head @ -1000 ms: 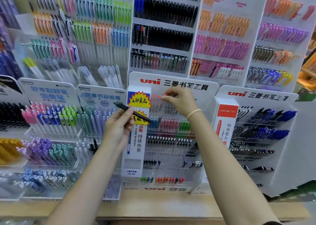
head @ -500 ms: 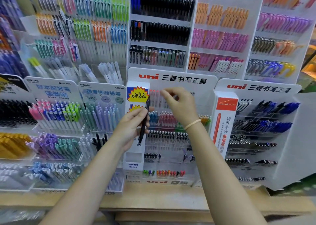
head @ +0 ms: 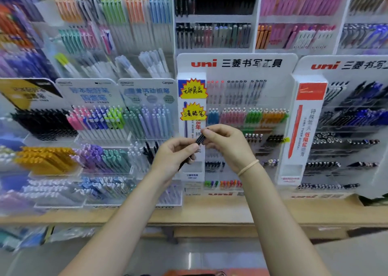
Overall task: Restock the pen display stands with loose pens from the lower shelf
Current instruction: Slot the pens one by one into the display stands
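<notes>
A black pen (head: 199,139) is held between both my hands in front of the white uni display stand (head: 237,65). My left hand (head: 175,157) grips its lower part, and its lower tip pokes out below the palm. My right hand (head: 227,144), with a beige band on the wrist, pinches the pen's upper end. The stand's tiers hold rows of red, grey, blue, pink, green and orange pens (head: 247,117). The middle of the black pen is hidden by my fingers.
A second uni stand (head: 344,67) with black and blue pens is on the right. Kokuyo stands (head: 117,90) with pastel pens are on the left. All rest on a wooden shelf (head: 210,212). Bagged stock (head: 42,235) lies on the lower shelf at left.
My right hand came down from the stand's top row and closed on the upper end of the black pen. My left hand turned the pen upright and moved it right, and the view tilted down.
</notes>
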Demonstrator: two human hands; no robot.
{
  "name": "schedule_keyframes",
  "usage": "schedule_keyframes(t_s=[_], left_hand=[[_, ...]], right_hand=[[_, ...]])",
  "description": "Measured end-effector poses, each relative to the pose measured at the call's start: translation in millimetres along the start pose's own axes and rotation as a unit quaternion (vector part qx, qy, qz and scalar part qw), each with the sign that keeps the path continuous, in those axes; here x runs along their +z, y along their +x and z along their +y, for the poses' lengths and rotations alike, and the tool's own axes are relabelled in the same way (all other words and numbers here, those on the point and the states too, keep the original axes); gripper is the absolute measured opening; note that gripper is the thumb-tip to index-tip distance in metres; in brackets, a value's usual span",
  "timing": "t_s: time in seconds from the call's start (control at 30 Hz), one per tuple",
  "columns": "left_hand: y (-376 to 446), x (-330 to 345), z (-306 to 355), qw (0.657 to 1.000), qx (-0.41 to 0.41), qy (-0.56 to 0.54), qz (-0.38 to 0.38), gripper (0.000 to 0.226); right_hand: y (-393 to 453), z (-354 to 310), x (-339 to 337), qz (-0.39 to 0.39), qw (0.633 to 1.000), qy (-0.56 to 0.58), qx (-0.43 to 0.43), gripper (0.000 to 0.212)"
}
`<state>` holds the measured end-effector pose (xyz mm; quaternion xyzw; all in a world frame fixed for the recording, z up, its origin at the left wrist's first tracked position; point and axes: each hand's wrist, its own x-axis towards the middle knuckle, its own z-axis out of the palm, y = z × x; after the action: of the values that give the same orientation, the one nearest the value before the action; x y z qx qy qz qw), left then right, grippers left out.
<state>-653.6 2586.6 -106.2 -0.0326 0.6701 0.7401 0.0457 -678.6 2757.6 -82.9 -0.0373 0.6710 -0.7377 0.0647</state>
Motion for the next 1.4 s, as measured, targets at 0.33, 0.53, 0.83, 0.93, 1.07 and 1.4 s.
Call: schedule_keyframes(t_s=[0.33,0.53,0.83,0.93,1.07,1.4], left_hand=[[-56,-276,-63,0.882,0.208,0.390,0.162,0.036],[-86,-451,-107,0.824,0.055,0.553,0.111,0.064],[3,-497,-42,0.786,0.144,0.600,0.049,0.075],[29,-504,-29,0.775,0.128,0.618,0.024,0.076],[39,-513,-36,0.762,0.122,0.636,-0.007,0.083],[42,-519,-40,0.782,0.139,0.608,-0.011,0.089]], right_hand=[[-1,62,236,0.042,0.999,-0.006,-0.019,0.006],[-1,105,379,0.119,0.991,-0.057,-0.021,0.007],[53,55,450,0.208,0.968,-0.085,-0.115,0.011],[85,47,464,0.199,0.963,-0.119,-0.134,0.016],[116,51,482,0.183,0.958,-0.177,-0.134,0.014],[143,62,495,0.148,0.936,-0.287,-0.142,0.011]])
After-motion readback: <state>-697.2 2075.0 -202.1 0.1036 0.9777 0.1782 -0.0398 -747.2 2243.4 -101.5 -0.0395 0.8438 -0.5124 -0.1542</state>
